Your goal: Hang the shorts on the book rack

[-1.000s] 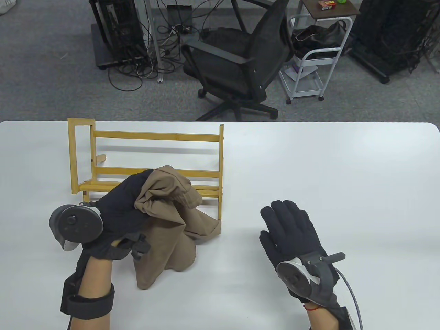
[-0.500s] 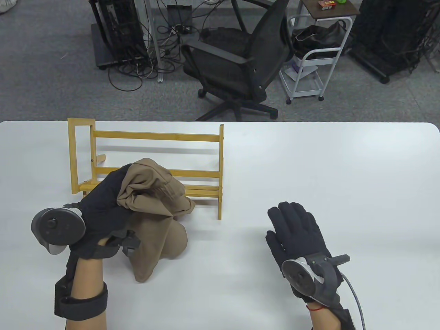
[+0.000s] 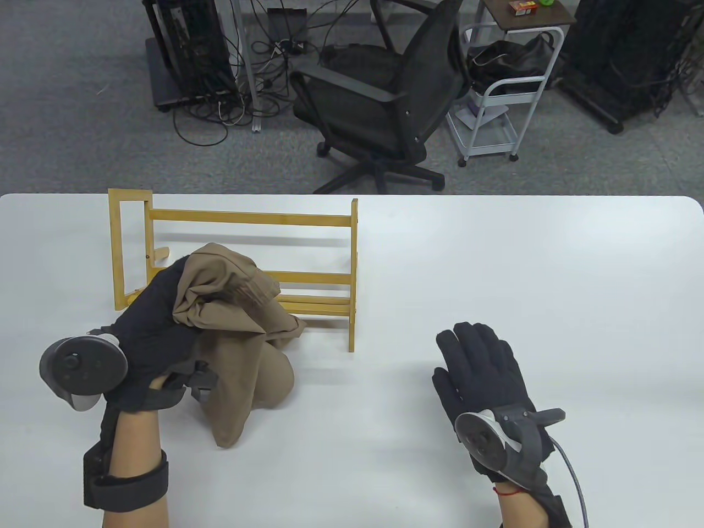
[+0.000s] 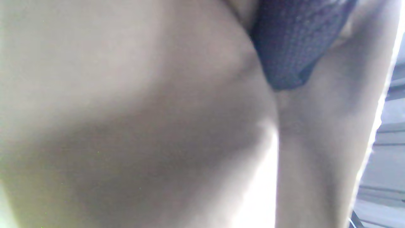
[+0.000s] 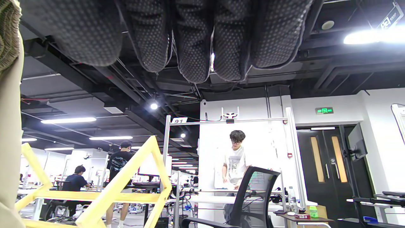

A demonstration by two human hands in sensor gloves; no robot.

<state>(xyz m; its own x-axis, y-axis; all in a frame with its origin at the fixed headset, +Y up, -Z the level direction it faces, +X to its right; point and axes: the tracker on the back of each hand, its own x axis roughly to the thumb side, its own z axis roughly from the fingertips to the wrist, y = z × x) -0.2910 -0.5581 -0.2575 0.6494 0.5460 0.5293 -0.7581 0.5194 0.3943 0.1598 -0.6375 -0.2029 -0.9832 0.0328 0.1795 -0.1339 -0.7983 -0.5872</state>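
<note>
The left hand (image 3: 157, 330) grips the bunched shorts (image 3: 242, 335) just before the book rack (image 3: 247, 258), hiding its lower rails. The right hand (image 3: 487, 374) lies flat, fingers open, amid bare worktop (image 3: 550, 275).

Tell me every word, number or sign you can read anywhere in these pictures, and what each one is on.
"91": white tag atop the metal frame, right wrist view.
Green exit sign above the dark doors: lettering too small to read.
Hanging ceiling sign, top right corner: characters too blurred to read.
Small red box on the side table, table view: print too small to read.
Shorts, book rack, gloves: no text visible.
</note>
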